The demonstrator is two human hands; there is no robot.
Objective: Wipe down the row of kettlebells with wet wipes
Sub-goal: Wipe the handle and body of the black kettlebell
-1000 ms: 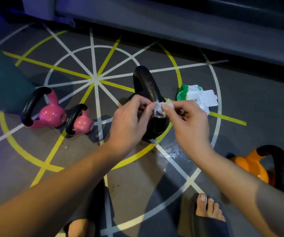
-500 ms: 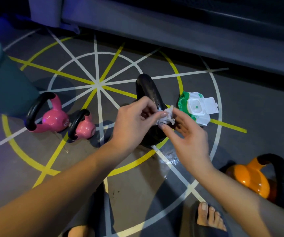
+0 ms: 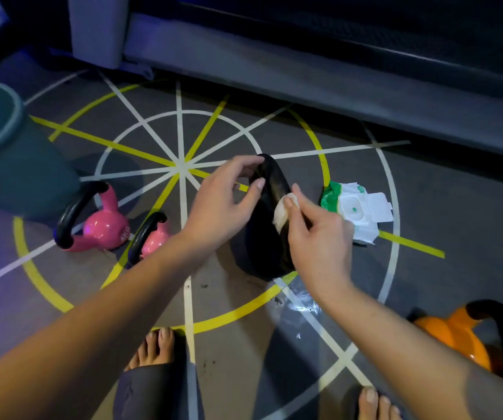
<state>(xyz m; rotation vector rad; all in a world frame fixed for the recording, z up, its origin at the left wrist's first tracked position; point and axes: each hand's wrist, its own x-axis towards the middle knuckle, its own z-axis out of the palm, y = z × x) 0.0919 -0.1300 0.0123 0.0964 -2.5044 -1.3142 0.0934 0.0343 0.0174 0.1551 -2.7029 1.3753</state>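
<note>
A black kettlebell point(image 3: 264, 237) stands on the floor at the centre of the head view. My right hand point(image 3: 318, 241) pinches a crumpled white wet wipe point(image 3: 283, 212) and presses it on the right side of the kettlebell's handle. My left hand point(image 3: 224, 204) hovers at the top of the handle with loosely curved fingers; I cannot tell if it touches. Two pink kettlebells with black handles, a larger one point(image 3: 104, 225) and a smaller one point(image 3: 154, 237), sit to the left. An orange kettlebell point(image 3: 453, 334) sits at the lower right.
A green-and-white wet wipe pack point(image 3: 358, 209) lies open on the floor right of the black kettlebell. A teal bin point(image 3: 4, 153) stands at the far left. A grey ledge point(image 3: 305, 74) runs along the back. My bare feet point(image 3: 156, 347) are at the bottom. A wet patch point(image 3: 300, 301) shines on the floor.
My left hand let go of the wipe and moved up to the handle top. My right hand carried the wipe onto the black kettlebell's handle. The view shifted down.
</note>
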